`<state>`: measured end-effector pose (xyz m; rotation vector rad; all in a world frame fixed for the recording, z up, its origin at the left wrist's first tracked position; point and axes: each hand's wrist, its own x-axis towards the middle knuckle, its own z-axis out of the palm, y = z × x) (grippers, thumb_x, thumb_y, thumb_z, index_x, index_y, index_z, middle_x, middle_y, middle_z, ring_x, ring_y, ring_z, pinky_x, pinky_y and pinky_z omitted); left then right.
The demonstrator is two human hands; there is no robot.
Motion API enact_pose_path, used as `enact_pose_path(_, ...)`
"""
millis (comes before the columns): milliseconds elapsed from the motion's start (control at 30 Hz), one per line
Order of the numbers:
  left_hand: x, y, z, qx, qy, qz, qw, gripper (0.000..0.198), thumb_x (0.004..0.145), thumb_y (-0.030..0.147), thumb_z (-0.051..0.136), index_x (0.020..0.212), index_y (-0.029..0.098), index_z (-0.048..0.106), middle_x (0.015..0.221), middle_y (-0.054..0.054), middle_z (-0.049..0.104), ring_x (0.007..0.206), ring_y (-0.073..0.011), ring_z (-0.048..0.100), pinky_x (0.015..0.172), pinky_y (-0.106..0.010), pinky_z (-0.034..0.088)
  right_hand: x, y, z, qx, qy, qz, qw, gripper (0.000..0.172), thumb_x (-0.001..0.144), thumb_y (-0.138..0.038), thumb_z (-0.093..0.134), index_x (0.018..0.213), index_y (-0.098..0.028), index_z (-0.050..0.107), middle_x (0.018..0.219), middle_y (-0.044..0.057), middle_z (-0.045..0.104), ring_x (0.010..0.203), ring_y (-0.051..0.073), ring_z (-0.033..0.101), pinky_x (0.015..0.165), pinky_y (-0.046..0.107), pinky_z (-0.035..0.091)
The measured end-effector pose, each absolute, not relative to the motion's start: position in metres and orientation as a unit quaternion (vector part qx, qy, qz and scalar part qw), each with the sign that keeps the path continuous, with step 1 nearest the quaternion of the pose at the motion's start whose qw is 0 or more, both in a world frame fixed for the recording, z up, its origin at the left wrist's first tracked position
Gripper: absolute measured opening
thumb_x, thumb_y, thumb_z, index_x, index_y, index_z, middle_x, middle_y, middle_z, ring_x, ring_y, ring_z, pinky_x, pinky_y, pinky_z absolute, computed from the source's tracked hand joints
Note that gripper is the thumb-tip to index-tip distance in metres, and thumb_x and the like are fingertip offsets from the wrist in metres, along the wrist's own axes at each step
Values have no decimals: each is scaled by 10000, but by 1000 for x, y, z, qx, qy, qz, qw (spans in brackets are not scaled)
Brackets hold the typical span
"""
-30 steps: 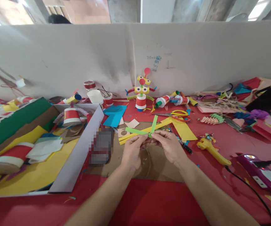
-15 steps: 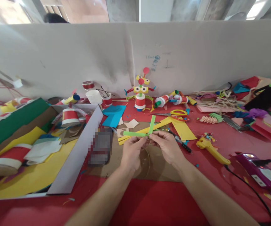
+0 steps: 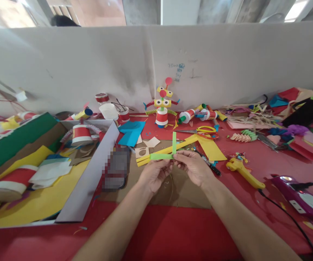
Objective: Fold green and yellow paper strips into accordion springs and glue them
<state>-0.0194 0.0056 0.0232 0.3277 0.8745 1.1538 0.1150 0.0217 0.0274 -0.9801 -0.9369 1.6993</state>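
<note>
Two light green paper strips (image 3: 162,156) meet at a right angle, one pointing left and one pointing away from me. My left hand (image 3: 158,173) pinches them near the corner. On the other side of that corner, my right hand (image 3: 191,166) has its thumb and fingers closed on the strips too. The fingertips partly cover the join. Below both hands lies a sheet of brown cardboard (image 3: 183,192). Yellow paper strips (image 3: 164,149) lie just behind the green ones, next to a folded yellow paper piece (image 3: 212,149).
Left stands an open box (image 3: 73,192) of craft pieces, beside a blurred dark object (image 3: 116,169). Scissors (image 3: 200,131), a pen (image 3: 213,168), a yellow glue gun (image 3: 245,172) and a purple power strip (image 3: 300,197) lie right. A paper-cup figure (image 3: 162,117) stands behind.
The upright green strip has swung from a rightward slant to nearly straight, and the other strip's free end has shifted slightly right. Both hands keep their pinch.
</note>
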Motion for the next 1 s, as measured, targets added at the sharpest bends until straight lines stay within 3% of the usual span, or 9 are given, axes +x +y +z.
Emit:
enact_pose_path(200,-22,6,17,209,403,509,731,82,625,137,712,652,104,642,651,-25,623,611,-73,571,613,-168,457,112,18,27,-412,-411,661,473,139,584,-266,727,676,-163,711,553,-6,613,514,71,484,525,219,355)
enact_pose_path(467,-19,0,30,323,451,525,645,161,638,261,711,703,116,690,654,-45,637,597,-94,547,604,-221,421,113,16,32,-414,-457,615,492,163,590,-277,720,730,-194,736,592,6,648,535,97,493,566,255,389)
enact_pose_path(800,-14,0,31,294,448,600,595,141,652,263,698,696,132,667,671,-12,629,627,-76,545,648,-203,426,108,14,28,-376,-469,618,508,262,626,-229,710,888,-233,699,860,14,689,829,175,601,795,320,453)
enact_pose_path(1000,-14,-2,33,287,406,596,630,146,639,251,707,723,144,652,700,-9,633,634,-88,574,652,-213,447,106,15,24,-393,-443,614,522,170,670,-287,679,808,-188,690,744,20,682,655,131,581,630,265,452)
